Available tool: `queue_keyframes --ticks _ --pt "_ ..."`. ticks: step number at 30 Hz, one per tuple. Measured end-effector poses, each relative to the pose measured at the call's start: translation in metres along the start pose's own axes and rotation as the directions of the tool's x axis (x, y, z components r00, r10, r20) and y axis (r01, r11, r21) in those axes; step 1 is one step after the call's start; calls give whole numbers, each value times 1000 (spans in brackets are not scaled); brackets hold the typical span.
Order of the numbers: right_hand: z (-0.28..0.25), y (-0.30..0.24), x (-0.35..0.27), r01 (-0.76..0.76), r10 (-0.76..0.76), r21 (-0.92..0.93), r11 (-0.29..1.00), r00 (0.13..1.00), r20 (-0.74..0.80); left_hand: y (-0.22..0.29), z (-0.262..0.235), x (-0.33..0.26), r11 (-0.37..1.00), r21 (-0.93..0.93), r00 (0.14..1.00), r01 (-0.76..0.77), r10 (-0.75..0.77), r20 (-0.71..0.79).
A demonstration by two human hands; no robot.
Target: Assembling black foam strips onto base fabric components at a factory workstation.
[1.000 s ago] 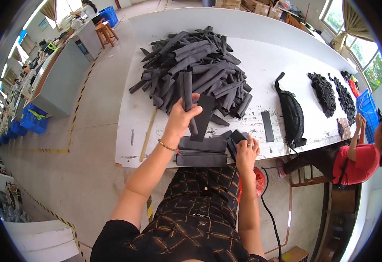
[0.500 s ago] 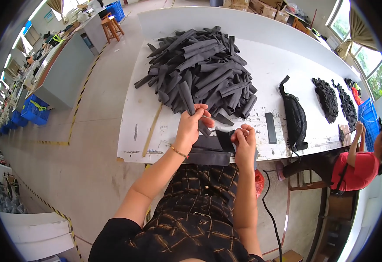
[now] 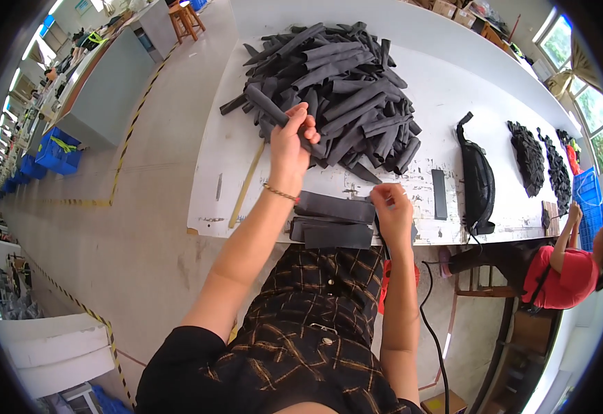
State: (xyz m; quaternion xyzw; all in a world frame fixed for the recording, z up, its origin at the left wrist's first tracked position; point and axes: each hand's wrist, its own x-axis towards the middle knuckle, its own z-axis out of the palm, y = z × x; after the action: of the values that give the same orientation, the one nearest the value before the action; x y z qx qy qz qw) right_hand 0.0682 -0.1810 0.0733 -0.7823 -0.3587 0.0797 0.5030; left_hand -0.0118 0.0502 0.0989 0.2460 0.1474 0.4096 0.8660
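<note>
My left hand is closed around a dark grey rolled fabric strip, which slants up to the left in front of a large heap of similar strips. At the table's near edge, several flattened strips lie overlapping. My right hand has its thumb and fingers pinched at the right end of the upper flat strip; the fingers partly hide that end.
On the white table, a single flat strip and a black waist bag lie to the right. Beyond are small dark piles and a blue crate. A person in red sits there. A black cable hangs nearby.
My left hand has risen toward the heap with the rolled strip, which now tilts further left. The dark strip raised at my right hand now lies flat on the others.
</note>
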Motion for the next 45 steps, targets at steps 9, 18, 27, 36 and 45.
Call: queue_keyframes --ticks 9,18,27,36,45 --pt "20 -32 -38 425 -260 -211 880 804 534 56 -64 -48 964 252 987 84 -44 -157" --pt "26 -12 -51 427 -156 -366 827 800 580 45 -104 -82 937 233 965 259 -240 -108" --pt "22 -4 -56 442 -233 -304 844 812 535 32 -89 -110 911 358 978 207 -187 -90" --pt "20 3 -47 475 -459 -249 844 880 120 25 -63 -118 877 455 986 155 -165 -18" --pt "22 -31 -52 460 -528 -313 831 829 -183 -22 -9 -155 801 598 968 20 -164 187"
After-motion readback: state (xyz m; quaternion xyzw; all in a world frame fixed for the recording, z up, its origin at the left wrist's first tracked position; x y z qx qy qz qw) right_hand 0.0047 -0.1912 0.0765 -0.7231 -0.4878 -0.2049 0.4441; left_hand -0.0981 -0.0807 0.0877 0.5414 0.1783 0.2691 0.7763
